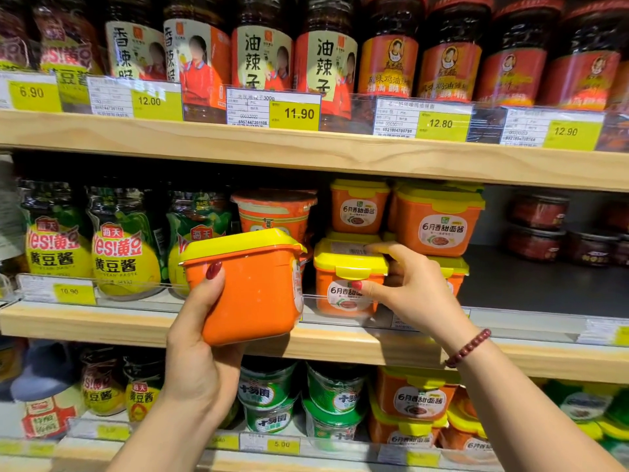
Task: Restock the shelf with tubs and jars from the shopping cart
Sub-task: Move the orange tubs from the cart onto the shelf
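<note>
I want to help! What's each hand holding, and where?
Left hand grips the orange tub by its side; right hand pinches the shelved tub by its lid.

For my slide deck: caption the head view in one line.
Left hand holds an orange tub before the middle shelf while the right hand pinches a matching tub standing on it.

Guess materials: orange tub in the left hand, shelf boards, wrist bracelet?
Held tub in the left hand: likely moulded plastic, smooth semi-matte orange walls, glossier yellow snap lid. Same look as the shelf tub the right hand pinches. Shelf board: pale wood or wood-look laminate, visible grain, matte. Bracelet: dark red round beads, slight sheen; wood or stone, cannot tell.
</note>
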{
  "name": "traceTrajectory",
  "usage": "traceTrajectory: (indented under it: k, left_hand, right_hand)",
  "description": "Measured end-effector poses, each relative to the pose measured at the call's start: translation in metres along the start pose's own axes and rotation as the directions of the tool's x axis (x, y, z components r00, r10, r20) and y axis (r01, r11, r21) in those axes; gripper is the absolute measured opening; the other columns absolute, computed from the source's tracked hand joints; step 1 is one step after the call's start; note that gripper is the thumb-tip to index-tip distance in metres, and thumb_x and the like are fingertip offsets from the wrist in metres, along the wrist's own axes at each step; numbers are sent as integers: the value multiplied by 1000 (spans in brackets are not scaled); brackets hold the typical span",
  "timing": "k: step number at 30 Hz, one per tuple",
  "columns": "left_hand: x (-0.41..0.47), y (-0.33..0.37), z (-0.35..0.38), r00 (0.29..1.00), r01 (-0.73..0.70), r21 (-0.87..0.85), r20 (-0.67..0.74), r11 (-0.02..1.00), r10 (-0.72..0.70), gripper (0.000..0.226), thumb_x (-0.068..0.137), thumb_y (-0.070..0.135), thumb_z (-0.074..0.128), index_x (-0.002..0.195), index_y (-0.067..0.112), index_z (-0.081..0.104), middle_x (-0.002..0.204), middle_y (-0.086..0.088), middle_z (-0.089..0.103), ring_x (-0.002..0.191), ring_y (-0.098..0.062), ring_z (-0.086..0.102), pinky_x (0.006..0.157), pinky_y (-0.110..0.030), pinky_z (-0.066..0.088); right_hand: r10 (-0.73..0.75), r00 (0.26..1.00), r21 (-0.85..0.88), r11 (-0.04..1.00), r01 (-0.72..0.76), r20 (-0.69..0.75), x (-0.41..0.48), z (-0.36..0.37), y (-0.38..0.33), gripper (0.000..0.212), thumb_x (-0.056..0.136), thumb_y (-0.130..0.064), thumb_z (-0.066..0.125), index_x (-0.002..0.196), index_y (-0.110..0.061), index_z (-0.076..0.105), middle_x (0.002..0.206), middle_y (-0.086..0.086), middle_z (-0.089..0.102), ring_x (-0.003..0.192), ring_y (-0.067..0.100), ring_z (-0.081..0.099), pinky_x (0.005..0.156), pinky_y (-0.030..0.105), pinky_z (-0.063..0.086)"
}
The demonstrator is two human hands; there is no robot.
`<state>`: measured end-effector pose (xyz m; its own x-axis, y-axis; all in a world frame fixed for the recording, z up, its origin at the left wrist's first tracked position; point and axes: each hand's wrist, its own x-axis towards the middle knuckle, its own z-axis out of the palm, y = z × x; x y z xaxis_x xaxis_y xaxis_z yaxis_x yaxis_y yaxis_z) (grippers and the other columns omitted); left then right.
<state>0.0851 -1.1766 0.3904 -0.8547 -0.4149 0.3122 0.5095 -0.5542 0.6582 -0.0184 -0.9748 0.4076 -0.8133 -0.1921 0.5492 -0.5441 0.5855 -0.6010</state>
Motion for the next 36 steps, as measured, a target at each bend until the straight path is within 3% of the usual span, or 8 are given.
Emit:
traceTrajectory:
  k: [5, 10, 14, 17, 20, 24, 29, 36]
  left_hand:
    - [1, -3, 11, 999, 20, -13, 31, 1000, -19, 24, 70, 33, 50, 90, 24, 60, 66, 5, 71, 56, -12, 68, 43, -25, 52]
    - [3, -8, 19, 995, 75, -36, 68, 997, -72, 30, 68, 36, 54, 93, 22, 62, 73, 0, 72, 62, -17, 69, 43, -29, 53]
    - [7, -16, 30, 982, 142, -42, 132, 989, -135, 44, 72, 38, 65, 110, 17, 62, 94, -11, 73, 79, -28, 70, 68, -42, 53]
    - [9, -21, 40, 977, 165, -65, 146, 984, -154, 46, 69, 40, 60, 107, 16, 63, 95, -13, 72, 81, -29, 69, 70, -44, 55]
    - [13, -22, 49, 973, 164, -42, 172, 986, -154, 38, 69, 36, 67, 102, 17, 64, 88, -10, 73, 77, -25, 70, 65, -40, 57]
    - [20, -23, 54, 980, 38, 170, 188, 985, -70, 34, 69, 45, 57, 91, 20, 65, 78, 0, 74, 71, -13, 69, 71, -37, 53]
    - [32, -23, 54, 975, -70, 346, 222, 936, -9, 41, 73, 52, 54, 87, 17, 71, 87, -3, 75, 85, -18, 69, 79, -37, 53]
    - [39, -28, 61, 982, -154, 280, 145, 947, 117, 31, 71, 51, 60, 69, 23, 76, 82, -1, 74, 81, -14, 65, 74, -30, 54]
  right_hand:
    - [4, 1000, 8, 1000, -4, -13, -8, -17, -7, 36, 77, -21, 79, 110, -25, 64, 95, -5, 70, 82, 0, 66, 69, 14, 55]
    - [-51, 988, 171, 982, 76, -146, -21, -34, -30, 29, 74, -26, 80, 101, -24, 70, 87, -7, 73, 82, 3, 68, 72, 18, 56]
    - [-30, 987, 587, 807, -69, 158, -28, -34, -49, 54, 66, -25, 77, 118, -18, 63, 103, 3, 73, 94, 14, 70, 73, 23, 56]
    - [-63, 958, 687, 710, -153, 279, -31, -28, -54, 50, 66, -20, 79, 112, -21, 61, 98, -4, 75, 92, 11, 71, 69, 21, 55]
    - [-47, 957, 732, 655, -187, 287, -32, -24, -52, 58, 63, -20, 85, 113, -21, 56, 98, -1, 75, 95, 16, 71, 73, 25, 56]
    - [-5, 978, 765, 624, -161, 210, -31, -26, -51, 70, 58, -21, 90, 117, -14, 53, 101, 10, 74, 95, 26, 71, 77, 40, 59]
    - [67, 996, 767, 635, -91, 63, -29, -25, -52, 67, 57, -16, 88, 115, -12, 56, 98, 5, 75, 91, 19, 72, 67, 25, 57]
    - [-1, 999, 709, 705, -28, 40, -7, -26, -44, 64, 62, -27, 82, 118, -6, 59, 112, 6, 70, 106, 18, 66, 89, 35, 54]
